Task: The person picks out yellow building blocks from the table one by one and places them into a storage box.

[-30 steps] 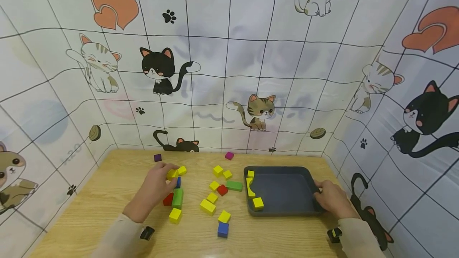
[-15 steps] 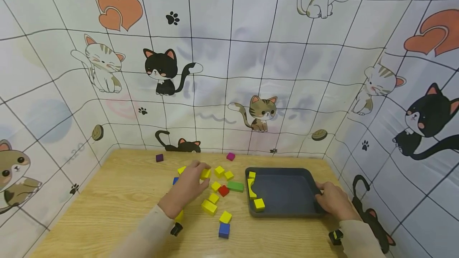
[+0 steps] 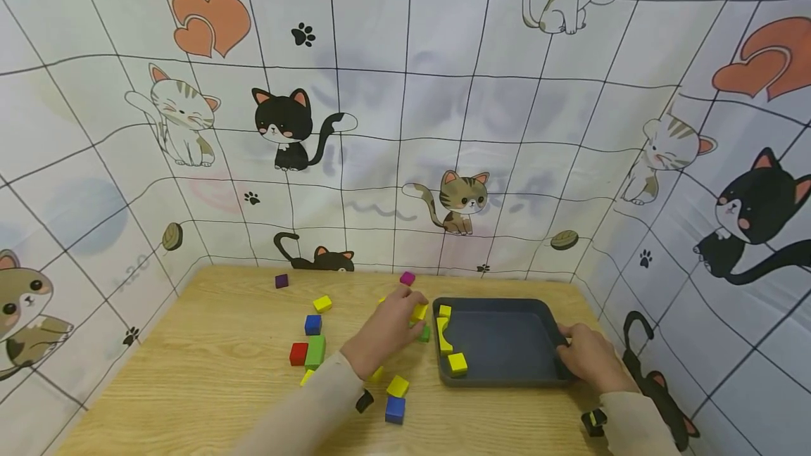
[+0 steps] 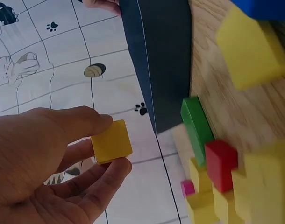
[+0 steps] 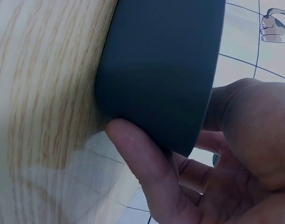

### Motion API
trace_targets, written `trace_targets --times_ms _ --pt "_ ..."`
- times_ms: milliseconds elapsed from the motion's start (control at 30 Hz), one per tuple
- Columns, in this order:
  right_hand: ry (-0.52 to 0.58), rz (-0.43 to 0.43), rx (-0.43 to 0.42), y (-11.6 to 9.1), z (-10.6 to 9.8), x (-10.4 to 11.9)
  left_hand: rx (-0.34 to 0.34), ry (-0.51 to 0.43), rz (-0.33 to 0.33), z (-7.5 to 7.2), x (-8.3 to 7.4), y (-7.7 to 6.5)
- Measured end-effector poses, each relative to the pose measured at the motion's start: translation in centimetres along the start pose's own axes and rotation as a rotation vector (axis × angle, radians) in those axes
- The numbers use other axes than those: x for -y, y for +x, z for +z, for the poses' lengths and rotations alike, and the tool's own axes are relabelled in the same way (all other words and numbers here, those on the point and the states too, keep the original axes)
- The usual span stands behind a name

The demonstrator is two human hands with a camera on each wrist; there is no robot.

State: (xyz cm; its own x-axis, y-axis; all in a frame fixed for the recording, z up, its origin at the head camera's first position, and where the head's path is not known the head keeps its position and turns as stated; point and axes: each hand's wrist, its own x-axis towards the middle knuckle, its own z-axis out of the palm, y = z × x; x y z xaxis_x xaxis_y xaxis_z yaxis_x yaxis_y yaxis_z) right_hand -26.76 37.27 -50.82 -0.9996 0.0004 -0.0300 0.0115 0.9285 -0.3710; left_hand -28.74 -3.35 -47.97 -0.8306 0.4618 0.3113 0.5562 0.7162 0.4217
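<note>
My left hand (image 3: 391, 326) pinches a yellow cube (image 4: 112, 142) between thumb and fingertips, just left of the tray and above the loose blocks. The dark grey baking tray (image 3: 500, 343) lies on the table at the right, with several yellow blocks along its left side, one of them an arch (image 3: 443, 335) and another a cube (image 3: 457, 363). My right hand (image 3: 592, 357) grips the tray's right edge; in the right wrist view its fingers curl about the corner of the tray wall (image 5: 156, 70). The left forearm hides part of the block group in the head view.
Left on the table (image 3: 209, 371) are a red block (image 3: 298, 354), a green block (image 3: 315, 352) and a blue cube (image 3: 313, 324). Another blue cube (image 3: 395, 410) sits near the front. Purple (image 3: 281, 281) and magenta (image 3: 407, 278) cubes lie by the patterned backdrop (image 3: 380, 104).
My left hand has picked up the yellow cube from the left group and carried it right, to beside the tray. The right hand keeps its grip on the tray, which stays in place.
</note>
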Motion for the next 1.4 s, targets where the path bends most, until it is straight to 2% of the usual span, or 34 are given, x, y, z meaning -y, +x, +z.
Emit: trace_targets --times_ms 167,467,800,1000,1167,1400 --pt "-0.011 0.010 0.006 0.2 0.0 0.0 0.023 0.005 0.029 1.7 -1.3 1.7" --pt "-0.024 0.015 0.006 0.2 -0.1 0.1 0.090 0.029 -0.002 4.5 -3.4 4.6" --pt "-0.016 0.002 -0.003 0.2 0.1 0.1 0.125 0.119 -0.064 6.9 -4.9 7.0" --pt "-0.027 0.009 -0.002 -0.2 -0.2 -0.3 0.160 0.174 -0.079 8.1 -5.2 7.8" --pt "-0.019 -0.001 -0.008 -0.2 -0.1 -0.3 0.154 0.178 -0.087 8.3 -4.6 7.7" --pt "-0.013 0.006 -0.013 0.2 0.2 -0.2 0.141 0.085 -0.077 6.0 -4.0 6.8"
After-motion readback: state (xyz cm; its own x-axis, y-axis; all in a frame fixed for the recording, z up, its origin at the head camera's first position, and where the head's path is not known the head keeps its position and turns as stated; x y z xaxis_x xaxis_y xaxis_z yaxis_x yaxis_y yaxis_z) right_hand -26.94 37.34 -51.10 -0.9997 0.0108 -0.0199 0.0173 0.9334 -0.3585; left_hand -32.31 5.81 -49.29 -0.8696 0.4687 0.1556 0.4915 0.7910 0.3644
